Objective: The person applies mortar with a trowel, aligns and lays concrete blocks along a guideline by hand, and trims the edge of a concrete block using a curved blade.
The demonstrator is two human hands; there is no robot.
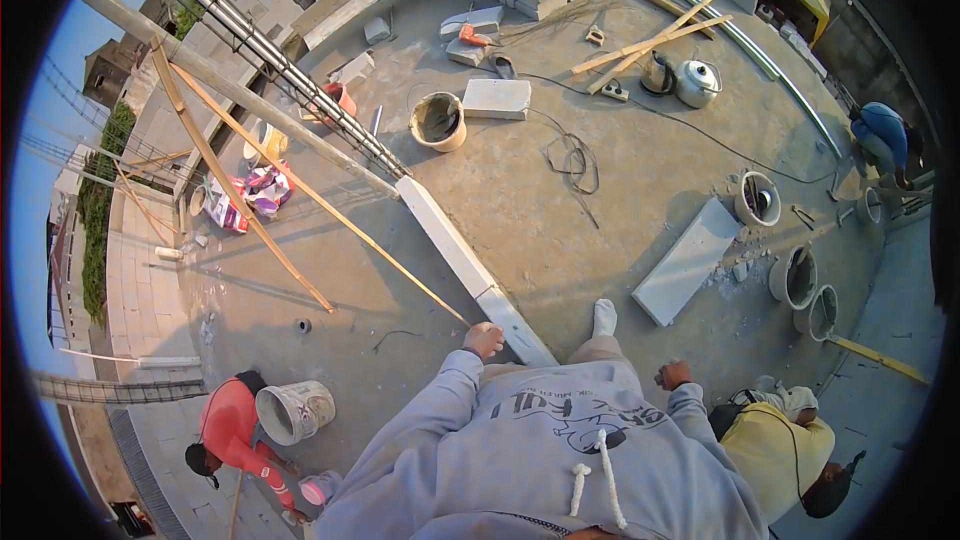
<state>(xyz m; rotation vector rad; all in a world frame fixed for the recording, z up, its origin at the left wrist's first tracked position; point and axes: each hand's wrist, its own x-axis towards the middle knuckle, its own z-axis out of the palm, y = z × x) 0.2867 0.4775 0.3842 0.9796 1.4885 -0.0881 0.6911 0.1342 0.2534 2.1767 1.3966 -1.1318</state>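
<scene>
My left hand (485,340) is closed, beside the low white block wall (463,248) that runs away from me. The lower end of a long thin wooden strip (340,217) meets the fingers; whether they grip it, I cannot tell. My right hand (673,374) hangs in front of my grey sleeve with its fingers curled and nothing visible in them. Below it on the right, a long white block (687,261) lies flat on the concrete floor. One of my feet, in a white sock (604,318), stands just right of the wall.
Co-workers in red (238,427), yellow (778,450) and blue (882,135) bend low nearby. Several mortar buckets (437,122) stand about. A cable (700,133) crosses the floor near a kettle (697,83) and crossed planks (655,43). Rebar (290,75) slants at upper left.
</scene>
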